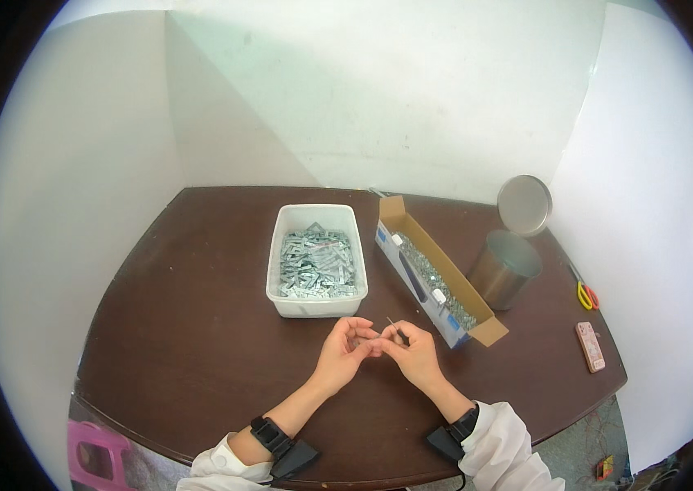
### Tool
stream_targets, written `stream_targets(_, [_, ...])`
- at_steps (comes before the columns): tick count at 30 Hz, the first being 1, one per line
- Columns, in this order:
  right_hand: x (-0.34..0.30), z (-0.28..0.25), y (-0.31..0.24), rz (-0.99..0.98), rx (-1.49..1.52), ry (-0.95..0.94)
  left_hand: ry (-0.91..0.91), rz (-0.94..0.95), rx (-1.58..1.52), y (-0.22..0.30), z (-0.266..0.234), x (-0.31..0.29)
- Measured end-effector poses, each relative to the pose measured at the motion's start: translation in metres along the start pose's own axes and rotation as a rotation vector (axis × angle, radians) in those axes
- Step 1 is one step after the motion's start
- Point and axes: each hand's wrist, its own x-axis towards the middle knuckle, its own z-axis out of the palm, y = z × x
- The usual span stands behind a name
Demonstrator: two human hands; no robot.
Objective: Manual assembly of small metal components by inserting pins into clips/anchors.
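My left hand [345, 352] and my right hand [416, 356] meet above the table, just in front of a white plastic tub. Both are closed, with thumbs and fingertips pinched together. A thin, dark metal-looking piece [393, 324] pokes up from the fingers of my right hand; its kind is too small to make out. What my left fingertips hold, if anything, is hidden. Flat silvery metal strips [314, 263] fill much of the tub [279, 301]. To the right, a long open cardboard box [438, 255] holds many small metal parts [424, 266].
Behind the box's right side stands a metal canister [495, 278], with a round metal lid [525, 204] near it. Scissors [585, 293] with yellow and red handles and a pink phone-like object [589, 347] lie along the right edge of the brown table [199, 327]. White panels [379, 98] enclose the back and sides.
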Motion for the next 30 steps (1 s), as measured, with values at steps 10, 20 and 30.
stream_targets(10, [-0.001, 0.0, 0.013, -0.181, -0.031, 0.038, 0.128, 0.173, 0.196, 0.016, 0.019, -0.011])
stream_targets(20, [-0.006, 0.0, -0.005, -0.237, -0.094, 0.09, 0.196, 0.221, 0.274, 0.024, 0.022, -0.017])
stream_targets(30, [-0.006, 0.003, -0.011, -0.212, -0.066, 0.079, 0.194, 0.159, 0.026, 0.02, 0.015, -0.014])
